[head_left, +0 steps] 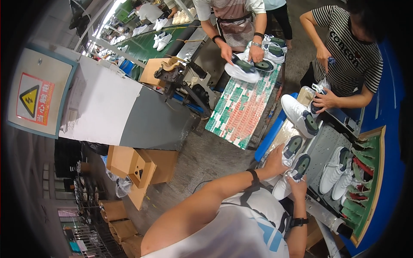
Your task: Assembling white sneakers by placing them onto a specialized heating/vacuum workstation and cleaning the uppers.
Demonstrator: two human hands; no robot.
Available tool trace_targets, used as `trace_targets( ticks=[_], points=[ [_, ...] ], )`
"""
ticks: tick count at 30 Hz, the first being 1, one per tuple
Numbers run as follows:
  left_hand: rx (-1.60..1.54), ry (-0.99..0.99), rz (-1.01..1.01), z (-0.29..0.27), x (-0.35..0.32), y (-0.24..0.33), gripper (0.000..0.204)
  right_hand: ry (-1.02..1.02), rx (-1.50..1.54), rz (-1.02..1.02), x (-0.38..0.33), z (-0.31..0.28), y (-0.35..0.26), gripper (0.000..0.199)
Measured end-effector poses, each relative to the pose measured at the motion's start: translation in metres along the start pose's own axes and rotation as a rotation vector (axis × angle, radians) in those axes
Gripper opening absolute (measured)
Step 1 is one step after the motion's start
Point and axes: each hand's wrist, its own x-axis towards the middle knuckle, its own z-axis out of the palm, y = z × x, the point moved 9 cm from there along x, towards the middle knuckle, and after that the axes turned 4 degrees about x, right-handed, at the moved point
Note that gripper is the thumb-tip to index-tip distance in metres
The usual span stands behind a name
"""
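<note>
At the near end of the work line, my left hand (274, 164) is closed on a white sneaker (293, 147) with a dark green inside. My right hand (297, 188) is wrapped around the side of a second white sneaker (282, 188), close beside the first. Its dark insole faces up, while its toe points down toward my body. Both sneakers are held close together, and my fingers partly cover them. Just beyond, another white sneaker (297, 112) lies on the line, next to a co-worker's hand (325, 101) on a laced shoe.
White sneakers (331, 170) sit on the metal conveyor to the right, before a machine opening with green strips (361, 202). Across from me, another person handles sneakers over a patterned table (241, 112). Cardboard boxes (129, 165) and a grey-white cabinet (124, 112) stand to the left.
</note>
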Motion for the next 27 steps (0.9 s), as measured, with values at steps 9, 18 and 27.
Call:
trace_targets(
  ticks=[9, 18, 27],
  points=[
    [-0.099, -0.084, 0.006, -0.002, 0.010, 0.001, 0.121, -0.193, 0.387, 0.032, 0.021, 0.013, 0.040, 0.108],
    [-0.216, -0.262, 0.159, -0.107, 0.042, 0.063, 0.113, 0.060, 0.151, -0.043, -0.042, 0.018, -0.077, 0.109],
    [-0.136, -0.382, 0.031, -0.246, 0.130, -0.081, 0.116, -0.420, 0.889, 0.260, 0.006, 0.263, -0.187, 0.079]
  ],
)
